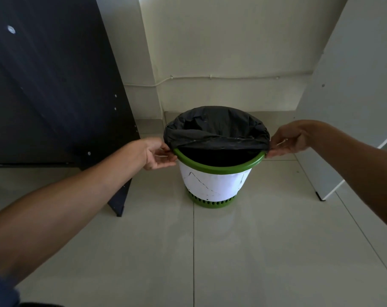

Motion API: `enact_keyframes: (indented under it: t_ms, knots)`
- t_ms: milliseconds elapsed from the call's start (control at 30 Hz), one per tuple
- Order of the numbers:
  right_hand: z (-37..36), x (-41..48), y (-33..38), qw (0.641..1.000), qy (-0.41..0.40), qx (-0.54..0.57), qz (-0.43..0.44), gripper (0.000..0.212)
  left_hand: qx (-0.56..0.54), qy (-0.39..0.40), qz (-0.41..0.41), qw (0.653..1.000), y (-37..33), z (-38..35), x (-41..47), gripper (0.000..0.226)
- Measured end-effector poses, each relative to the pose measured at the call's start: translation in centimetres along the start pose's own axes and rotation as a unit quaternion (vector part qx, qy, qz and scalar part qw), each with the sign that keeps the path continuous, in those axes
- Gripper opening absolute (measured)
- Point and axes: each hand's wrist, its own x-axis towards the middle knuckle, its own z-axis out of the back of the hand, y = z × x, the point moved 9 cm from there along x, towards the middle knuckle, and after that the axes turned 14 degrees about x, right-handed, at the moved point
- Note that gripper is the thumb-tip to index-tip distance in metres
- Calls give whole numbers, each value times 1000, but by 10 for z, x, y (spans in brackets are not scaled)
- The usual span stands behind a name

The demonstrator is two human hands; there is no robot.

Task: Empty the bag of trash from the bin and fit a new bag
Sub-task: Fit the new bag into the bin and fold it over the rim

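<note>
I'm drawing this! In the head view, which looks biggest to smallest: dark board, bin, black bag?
1. dark board
2. bin
3. black bag
The board reaches closer to the camera, so that gap is unsure.

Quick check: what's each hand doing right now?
Left hand: pinches the edge of the black bag at the bin rim.
Right hand: pinches the same bag's edge, opposite side.

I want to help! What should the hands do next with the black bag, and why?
Probably pull the edge of the black bag forward over the bare near green rim. The left hand and right hand pinch it at the sides; the far side is covered.
</note>
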Motion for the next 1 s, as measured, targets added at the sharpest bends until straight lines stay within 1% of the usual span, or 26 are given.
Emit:
enact_keyframes:
  t_ms: [67, 167, 233, 267, 333, 400, 500, 600, 700, 767, 867, 933, 1000]
  knots:
    - [-1, -1, -2, 1000, -10, 27, 2, 13, -12, -7, -12, 1000, -3, -4, -1, 11]
    - [-4, 2, 8, 989, -26, 131, 61, 22, -49, -23, -41, 998, -15, -9, 0, 17]
    - [-5, 2, 15, 974, -36, 203, 96, 20, -51, -33, -70, 996, -26, -11, 1, 19]
    - [-8, 2, 17, 971, -35, 210, 105, 16, -45, -38, -82, 995, -31, -11, 3, 19]
    - [-14, 4, 16, 976, -22, 190, 101, 8, -27, -48, -93, 994, -35, -11, 7, 18]
    - [-16, 10, 13, 980, -14, 178, 85, 11, -20, -55, -92, 994, -35, -9, 11, 16]
    - [-10, 16, 10, 977, -23, 201, 63, 20, -29, -58, -79, 995, -33, -5, 13, 15]
    - [-12, 12, 4, 971, -5, 235, 43, 14, -63, -53, -60, 995, -28, -2, 13, 13]
    - [-15, 12, -7, 964, 27, 263, 25, 13, -88, -46, -52, 994, -22, -4, 13, 12]
    - [-16, 13, -16, 968, 41, 248, 2, 12, -97, -43, -53, 993, -20, -7, 12, 15]
    - [-22, 10, -26, 984, 47, 170, -37, 16, -96, -55, -57, 992, -23, -9, 10, 20]
    - [-28, 10, -25, 989, 40, 142, -19, 22, -82, -62, -67, 992, -28, -13, 7, 23]
    - [-30, 17, -20, 985, 17, 172, 29, 27, -70, -55, -79, 993, -31, -18, 6, 22]
